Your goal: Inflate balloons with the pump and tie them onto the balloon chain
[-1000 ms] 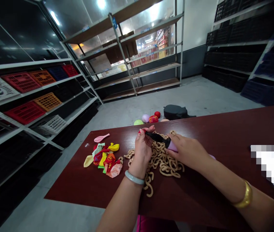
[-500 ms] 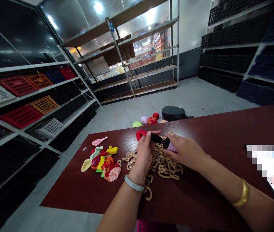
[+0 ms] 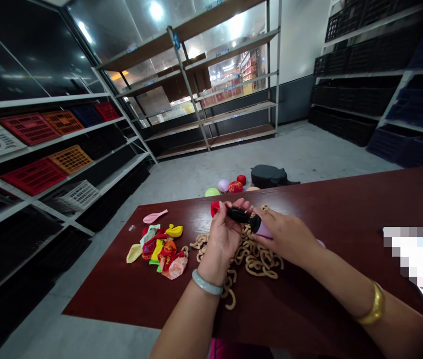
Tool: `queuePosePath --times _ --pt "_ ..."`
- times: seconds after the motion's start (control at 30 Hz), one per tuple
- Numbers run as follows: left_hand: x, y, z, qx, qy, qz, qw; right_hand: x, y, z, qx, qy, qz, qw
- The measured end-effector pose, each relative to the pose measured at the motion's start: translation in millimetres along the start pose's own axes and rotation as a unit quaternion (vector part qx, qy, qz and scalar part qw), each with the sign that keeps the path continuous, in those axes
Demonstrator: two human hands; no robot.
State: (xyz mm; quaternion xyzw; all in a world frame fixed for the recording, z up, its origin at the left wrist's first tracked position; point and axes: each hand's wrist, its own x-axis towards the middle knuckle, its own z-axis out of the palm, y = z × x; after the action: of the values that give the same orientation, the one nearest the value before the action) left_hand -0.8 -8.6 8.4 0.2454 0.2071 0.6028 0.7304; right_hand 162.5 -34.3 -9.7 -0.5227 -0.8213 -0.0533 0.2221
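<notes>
My left hand pinches a red uninflated balloon between thumb and finger, its other fingers loosely curled with the palm turned up. The balloon sits at the far end of a black and purple hand balloon pump. Around the pump's purple body my right hand is closed, partly hiding it. Beneath both hands lies a heap of beige curled strips. To the left is a pile of mixed uninflated balloons, with a pink balloon lying apart behind it.
The dark red table carries a pixelated bright object on the right. On the floor past the table's far edge are several inflated balloons and a dark grey bag-like object. Shelves with crates stand left and right.
My left fingers have loosened and opened out, showing more of the palm. Less of the red balloon shows now. My right hand stays on the pump.
</notes>
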Motion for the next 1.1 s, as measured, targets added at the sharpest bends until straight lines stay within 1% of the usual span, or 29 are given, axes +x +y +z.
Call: queuePosePath --times 0.13,0.23,0.3,0.37,0.47,0.53,0.6,0.67,0.73,0.8,0.9,0.97,1.03,1.1 --pt "-2 -7 4.6 0.011 0.002 0.052 0.999 -2 -3 3 -0.002 0.001 -0.011 1.0" --pt "2 1 2.7 -0.005 0.013 0.099 0.995 -4 -4 6 -0.01 -0.014 -0.017 1.0" --pt "7 14 -4.2 -0.023 0.029 0.132 0.991 -5 -4 7 -0.019 -0.025 -0.013 0.999" --pt "11 31 -13.9 -0.042 0.059 0.16 0.984 -5 -3 6 -0.021 -0.039 -0.013 0.999" --pt "12 56 -27.4 -0.057 0.11 0.187 0.974 -4 -1 5 -0.012 -0.063 -0.026 0.998" --pt "11 71 -33.2 -0.061 0.132 0.203 0.968 -3 2 3 -0.002 -0.075 -0.033 0.997" --pt "9 83 -36.3 -0.068 0.135 0.217 0.965 -3 7 1 0.009 -0.087 -0.037 0.995" --pt "8 88 -37.3 -0.073 0.121 0.221 0.965 -3 10 -1 0.012 -0.095 -0.041 0.995" --pt "9 85 -36.0 -0.072 0.102 0.218 0.968 -3 12 -2 0.007 -0.098 -0.047 0.994" --pt "11 75 -32.4 -0.061 0.092 0.211 0.971 -4 13 0 0.003 -0.096 -0.053 0.994" --pt "13 50 -24.1 -0.032 0.114 0.182 0.976 -4 11 3 0.007 -0.088 -0.058 0.994" --pt "13 33 -18.9 -0.02 0.122 0.141 0.982 -4 9 4 0.005 -0.082 -0.055 0.995" --pt "11 20 -15.5 -0.018 0.107 0.086 0.99 -3 8 2 -0.003 -0.076 -0.049 0.996" --pt "10 11 -14.0 -0.021 0.092 0.035 0.995 -2 6 -1 -0.015 -0.073 -0.045 0.996"
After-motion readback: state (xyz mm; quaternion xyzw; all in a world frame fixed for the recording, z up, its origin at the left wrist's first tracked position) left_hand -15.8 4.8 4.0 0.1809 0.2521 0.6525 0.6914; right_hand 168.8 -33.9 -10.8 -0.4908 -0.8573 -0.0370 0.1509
